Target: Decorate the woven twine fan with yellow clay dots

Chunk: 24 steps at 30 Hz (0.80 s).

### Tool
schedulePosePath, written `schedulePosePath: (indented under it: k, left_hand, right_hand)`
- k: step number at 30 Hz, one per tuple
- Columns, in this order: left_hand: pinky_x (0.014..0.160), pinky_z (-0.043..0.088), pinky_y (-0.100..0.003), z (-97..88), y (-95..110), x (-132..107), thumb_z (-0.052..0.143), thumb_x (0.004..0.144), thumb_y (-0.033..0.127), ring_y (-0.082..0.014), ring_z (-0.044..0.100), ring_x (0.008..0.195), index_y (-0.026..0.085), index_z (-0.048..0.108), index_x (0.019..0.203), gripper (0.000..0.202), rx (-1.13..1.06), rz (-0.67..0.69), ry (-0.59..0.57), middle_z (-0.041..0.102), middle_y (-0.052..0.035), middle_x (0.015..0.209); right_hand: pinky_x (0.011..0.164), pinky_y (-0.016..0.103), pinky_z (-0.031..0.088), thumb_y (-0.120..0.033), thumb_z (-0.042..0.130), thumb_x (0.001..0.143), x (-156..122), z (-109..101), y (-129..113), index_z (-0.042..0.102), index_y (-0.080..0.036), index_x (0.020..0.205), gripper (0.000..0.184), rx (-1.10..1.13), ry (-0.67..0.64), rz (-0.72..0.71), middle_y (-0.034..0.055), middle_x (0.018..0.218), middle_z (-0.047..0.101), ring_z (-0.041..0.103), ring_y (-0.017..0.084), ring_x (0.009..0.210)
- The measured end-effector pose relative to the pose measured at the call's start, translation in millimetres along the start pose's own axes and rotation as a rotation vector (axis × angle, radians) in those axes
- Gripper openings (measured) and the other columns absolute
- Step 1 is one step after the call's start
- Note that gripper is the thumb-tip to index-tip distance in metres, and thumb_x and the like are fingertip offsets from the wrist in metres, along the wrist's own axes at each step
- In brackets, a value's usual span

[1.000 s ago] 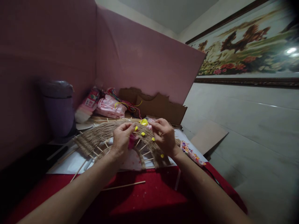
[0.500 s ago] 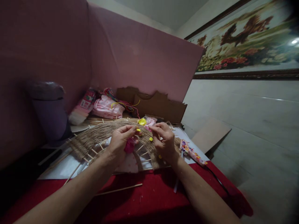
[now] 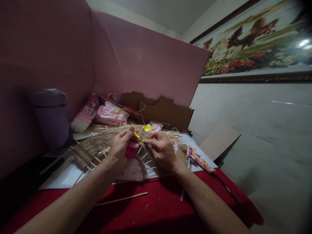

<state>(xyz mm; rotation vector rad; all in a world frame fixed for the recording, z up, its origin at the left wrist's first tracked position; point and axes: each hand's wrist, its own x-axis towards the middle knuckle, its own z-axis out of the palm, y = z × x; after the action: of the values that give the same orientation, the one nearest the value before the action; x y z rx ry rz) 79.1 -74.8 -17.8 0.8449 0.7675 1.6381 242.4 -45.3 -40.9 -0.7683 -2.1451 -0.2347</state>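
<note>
A half-round fan of jute twine woven over wooden sticks (image 3: 97, 143) lies on white paper on a red tablecloth (image 3: 151, 208). My left hand (image 3: 120, 146) hovers over it, fingers closed, a pink object (image 3: 131, 150) tucked in the palm and a small yellow piece (image 3: 136, 134) pinched at the fingertips. My right hand (image 3: 162, 150) rests on the weave beside it, thumb and forefinger pinched toward the same yellow piece. The two hands nearly touch at the fingertips.
A purple bin (image 3: 50, 115) stands at the left. Pink packets (image 3: 109, 114) and cardboard (image 3: 165, 112) lie at the back before a pink wall. A flowered tool (image 3: 200, 159) lies right of the weave, a loose stick (image 3: 122, 199) on the cloth. A small bag (image 3: 152, 127) holds yellow pieces.
My right hand has slid left across the weave, covering the yellow dots there. Both hands' fingertips have come together on a yellow piece.
</note>
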Motion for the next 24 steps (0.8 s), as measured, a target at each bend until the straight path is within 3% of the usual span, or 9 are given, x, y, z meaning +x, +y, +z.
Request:
schedulePosePath:
  k: [6, 12, 18, 24]
  left_hand:
    - [0.043, 0.044, -0.017, -1.0, 1, 0, 0.073, 0.065, 0.042, -0.0096, 0.055, 0.045, 0.013, 0.063, 0.077, 0.033, 0.011, 0.02, -0.016, 0.061, -0.0006, 0.053]
    - [0.044, 0.044, -0.017, -2.8, 0, 3, 0.076, 0.061, 0.026, -0.0092, 0.056, 0.048, 0.012, 0.063, 0.075, 0.024, -0.012, -0.022, -0.024, 0.065, -0.0023, 0.06]
    - [0.042, 0.043, -0.018, -1.6, -2, -2, 0.074, 0.063, 0.021, -0.0079, 0.054, 0.044, 0.013, 0.062, 0.082, 0.024, 0.01, -0.058, -0.187, 0.066, -0.0021, 0.066]
    - [0.043, 0.043, -0.019, -0.3, -8, -4, 0.076, 0.062, 0.025, -0.0082, 0.055, 0.046, 0.014, 0.063, 0.083, 0.027, 0.13, 0.009, -0.311, 0.065, -0.0007, 0.067]
  right_hand:
    - [0.085, 0.039, 0.041, -0.013, 0.056, 0.081, 0, 0, -1, 0.068, -0.023, 0.1, 0.024, -0.019, 0.009, 0.015, 0.0076, 0.097, 0.055, 0.047, 0.022, 0.096]
    - [0.085, 0.039, 0.042, -0.012, 0.055, 0.081, 0, -2, 0, 0.069, -0.024, 0.097, 0.024, 0.007, 0.019, 0.016, 0.0066, 0.095, 0.056, 0.049, 0.022, 0.095]
    - [0.086, 0.039, 0.044, -0.016, 0.053, 0.084, 0, -5, -7, 0.063, -0.024, 0.107, 0.026, 0.14, 0.138, 0.027, 0.0068, 0.099, 0.057, 0.051, 0.021, 0.098]
    - [0.086, 0.038, 0.045, -0.021, 0.057, 0.084, 0, -8, -13, 0.062, -0.021, 0.097, 0.013, 0.224, 0.17, 0.039, 0.0069, 0.096, 0.059, 0.054, 0.021, 0.097]
